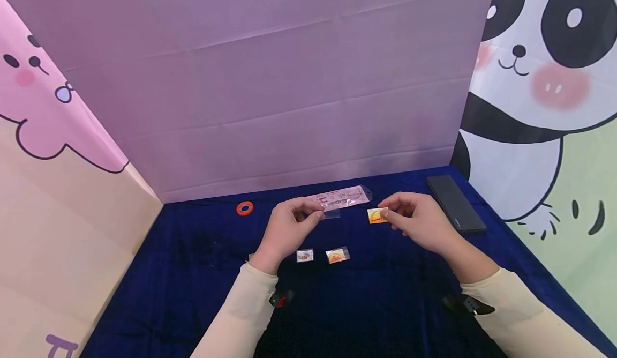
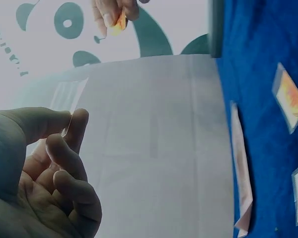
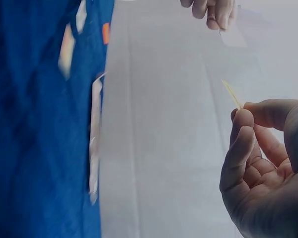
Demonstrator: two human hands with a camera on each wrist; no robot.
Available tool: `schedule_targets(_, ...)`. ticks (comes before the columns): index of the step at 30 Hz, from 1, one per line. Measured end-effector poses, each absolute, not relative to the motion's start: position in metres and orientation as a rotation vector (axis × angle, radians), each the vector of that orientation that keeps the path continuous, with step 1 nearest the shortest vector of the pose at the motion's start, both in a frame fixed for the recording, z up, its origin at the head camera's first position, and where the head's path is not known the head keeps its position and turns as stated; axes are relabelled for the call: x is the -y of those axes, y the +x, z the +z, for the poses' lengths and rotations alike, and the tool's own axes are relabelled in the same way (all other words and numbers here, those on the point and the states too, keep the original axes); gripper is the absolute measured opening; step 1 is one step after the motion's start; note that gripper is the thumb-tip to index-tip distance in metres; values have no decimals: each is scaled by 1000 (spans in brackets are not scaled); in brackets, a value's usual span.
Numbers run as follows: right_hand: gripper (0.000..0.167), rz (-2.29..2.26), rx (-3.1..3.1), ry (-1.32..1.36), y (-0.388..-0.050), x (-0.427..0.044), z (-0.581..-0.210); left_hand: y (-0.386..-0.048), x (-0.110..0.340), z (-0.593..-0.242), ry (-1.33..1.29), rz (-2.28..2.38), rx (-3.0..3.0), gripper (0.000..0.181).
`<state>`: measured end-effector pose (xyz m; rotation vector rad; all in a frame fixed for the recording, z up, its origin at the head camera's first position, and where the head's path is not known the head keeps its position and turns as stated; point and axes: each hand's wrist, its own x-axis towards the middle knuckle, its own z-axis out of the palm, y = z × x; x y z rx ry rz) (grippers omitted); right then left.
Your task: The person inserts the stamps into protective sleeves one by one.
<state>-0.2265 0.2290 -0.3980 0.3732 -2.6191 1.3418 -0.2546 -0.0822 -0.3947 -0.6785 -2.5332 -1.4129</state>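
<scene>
Between thumb and forefinger, my left hand [image 1: 292, 226] pinches a small clear plastic sleeve [image 1: 331, 214]; in the left wrist view the sleeve [image 2: 69, 94] looks see-through, with nothing visible inside. My right hand [image 1: 418, 221] pinches a small yellow-orange picture card [image 1: 376, 216] by its right edge, and in the right wrist view the card [image 3: 230, 92] shows edge-on. Both hands are raised over the table, with the sleeve and card apart. Below them lie an orange card in a clear sleeve [image 1: 337, 255] and a white picture card [image 1: 305, 255]. Another card is mostly hidden behind my left wrist.
A pink printed packet [image 1: 342, 197] lies behind the hands. At the back left is an orange ring, like a tape roll [image 1: 245, 208]. A dark flat box [image 1: 455, 203] lies along the right edge of the blue cloth-covered table [image 1: 193, 304]. Fabric walls stand behind and on both sides.
</scene>
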Motion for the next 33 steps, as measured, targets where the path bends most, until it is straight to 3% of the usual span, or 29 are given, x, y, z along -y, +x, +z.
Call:
schedule_targets(18, 8, 1497, 2487, 525, -236, -168, -377, -244, 103, -388, -665, -1560, 2363, 10)
schedule_targets(33, 4, 1496, 2476, 535, -232, -166, -378, -242, 102, -388, -630, -1554, 2371, 6)
